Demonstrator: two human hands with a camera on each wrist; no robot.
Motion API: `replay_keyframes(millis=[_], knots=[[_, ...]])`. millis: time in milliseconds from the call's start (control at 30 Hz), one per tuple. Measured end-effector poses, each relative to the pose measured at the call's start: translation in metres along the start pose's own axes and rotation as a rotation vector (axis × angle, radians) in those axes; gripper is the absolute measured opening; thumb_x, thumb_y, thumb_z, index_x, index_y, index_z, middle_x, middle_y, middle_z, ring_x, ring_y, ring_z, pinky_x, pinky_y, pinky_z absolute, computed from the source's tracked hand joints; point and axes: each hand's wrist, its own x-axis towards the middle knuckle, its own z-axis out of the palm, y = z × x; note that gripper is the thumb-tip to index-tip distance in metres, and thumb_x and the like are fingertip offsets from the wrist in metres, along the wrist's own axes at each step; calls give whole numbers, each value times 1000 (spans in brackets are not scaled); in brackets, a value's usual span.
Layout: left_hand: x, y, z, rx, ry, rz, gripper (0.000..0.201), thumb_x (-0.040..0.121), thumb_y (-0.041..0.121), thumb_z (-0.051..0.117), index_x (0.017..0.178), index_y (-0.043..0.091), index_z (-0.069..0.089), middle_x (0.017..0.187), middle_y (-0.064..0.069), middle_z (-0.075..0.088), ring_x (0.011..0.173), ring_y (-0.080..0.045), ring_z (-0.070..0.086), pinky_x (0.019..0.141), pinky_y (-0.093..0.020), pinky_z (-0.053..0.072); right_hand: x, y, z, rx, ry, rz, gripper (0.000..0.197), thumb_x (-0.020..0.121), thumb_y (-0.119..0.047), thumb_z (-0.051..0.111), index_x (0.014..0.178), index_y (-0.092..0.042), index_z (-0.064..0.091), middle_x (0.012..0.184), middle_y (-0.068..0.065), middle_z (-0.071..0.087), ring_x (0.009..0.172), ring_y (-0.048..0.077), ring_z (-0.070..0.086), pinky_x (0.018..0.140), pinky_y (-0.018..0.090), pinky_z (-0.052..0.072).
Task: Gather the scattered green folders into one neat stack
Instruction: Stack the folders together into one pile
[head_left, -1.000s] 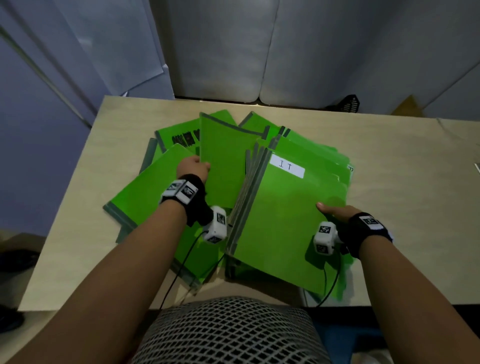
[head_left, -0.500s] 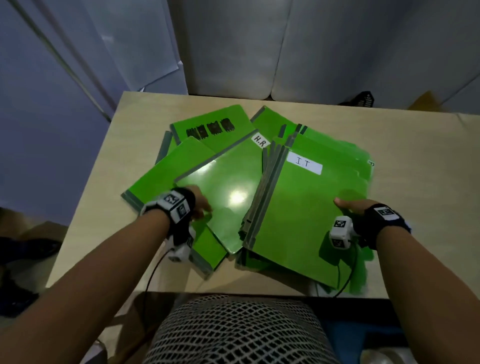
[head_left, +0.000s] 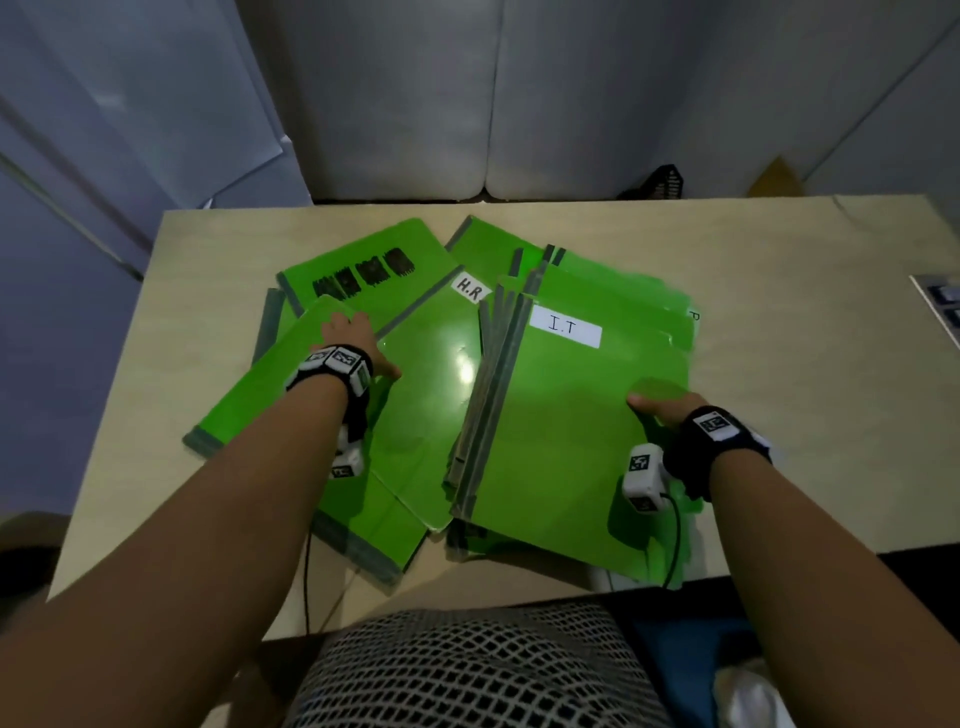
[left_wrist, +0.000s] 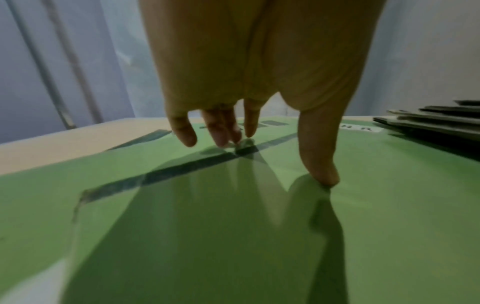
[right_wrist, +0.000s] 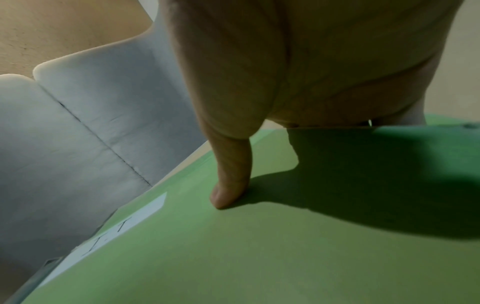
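We are steadying the stack (head_left: 566, 441) at 3 o'clock with our right hand (head_left: 662, 410), thumb (right_wrist: 228, 185) lying on the I.T folder (head_left: 576, 395) and the other fingers hidden past its right edge, apparently pinching that edge. At 9 o'clock our left hand (head_left: 353, 343) is resting spread and relaxed on the loose folders, thumb (left_wrist: 319, 160) touching the H.R folder (head_left: 426, 410), fingertips (left_wrist: 223, 133) further out near its grey spine. A second ago that folder was standing lifted; now it is lying flat against the stack's spines. Farther, at 11 o'clock, the scribbled folder (head_left: 363, 270) is still waiting on the table (head_left: 779, 249), so gathering is only partly done.
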Motion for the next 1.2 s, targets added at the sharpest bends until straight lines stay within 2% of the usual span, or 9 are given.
replay_keyframes(millis=[300, 433, 567, 733, 800, 900, 1000, 1067, 1200], knots=[[-25, -2, -10, -294, -112, 20, 78, 72, 44, 78, 131, 4, 47, 120, -14, 58, 106, -32, 57, 90, -40, 49, 1, 0, 1, 28, -4, 18, 83, 74, -54, 75, 135, -3, 49, 131, 28, 55, 102, 46, 61, 86, 53, 53], [-47, -7, -2, -526, -111, 33, 73, 82, 33, 71, 142, 5, 41, 139, -17, 52, 122, -34, 53, 101, -41, 43, 1, 1, -3, -35, -7, -55, 57, 87, -34, 70, 136, -10, 53, 140, 21, 51, 112, 43, 59, 83, 47, 53], [-70, -18, 10, -659, -119, -110, 81, 83, 26, 72, 148, 5, 30, 150, -15, 39, 135, -34, 41, 112, -42, 34, -7, 2, -4, 8, -50, -22, 66, 84, -43, 71, 135, -7, 50, 129, 28, 55, 82, 44, 64, 62, 48, 53], [-85, -36, 22, -723, -144, -257, 79, 83, 25, 73, 147, 4, 32, 149, -15, 40, 133, -35, 42, 110, -41, 36, -10, 6, -2, -66, -76, -69, 58, 86, -41, 69, 135, -17, 52, 135, 22, 53, 98, 45, 64, 84, 63, 51], [-92, -44, 24, -692, -152, -304, 78, 84, 31, 71, 146, 3, 34, 150, -15, 39, 134, -34, 41, 111, -42, 35, -10, 8, -4, -92, -93, -104, 50, 92, -27, 66, 139, -22, 50, 143, 17, 48, 104, 40, 61, 88, 53, 53], [-95, -56, 36, -525, -108, -435, 82, 78, 53, 69, 141, 7, 43, 150, -16, 37, 137, -37, 35, 113, -49, 30, -6, 10, -7, 49, -98, -155, 57, 90, -24, 67, 139, -5, 46, 144, 18, 47, 100, 23, 49, 85, 31, 42], [-108, -61, 53, -533, -74, -554, 71, 73, 51, 74, 127, 8, 56, 140, -17, 47, 130, -37, 42, 107, -48, 36, -7, 17, -6, 8, -95, -160, 58, 89, -23, 68, 140, -6, 46, 144, 18, 46, 98, 23, 49, 75, 34, 45], [-113, -60, 63, -607, -40, -520, 44, 76, 39, 77, 104, 9, 62, 120, -15, 58, 117, -32, 54, 100, -44, 44, -11, 24, -5, -146, -80, -177, 57, 91, -15, 65, 142, -28, 45, 147, 17, 42, 96, 33, 60, 66, 37, 55], [-123, -62, 65, -684, 7, -555, 41, 65, 37, 85, 63, 10, 54, 123, -19, 60, 118, -37, 54, 91, -47, 51, -20, 28, -5, -192, -72, -156, 56, 92, -24, 64, 143, -33, 42, 148, 17, 41, 103, 45, 60, 82, 54, 55]])
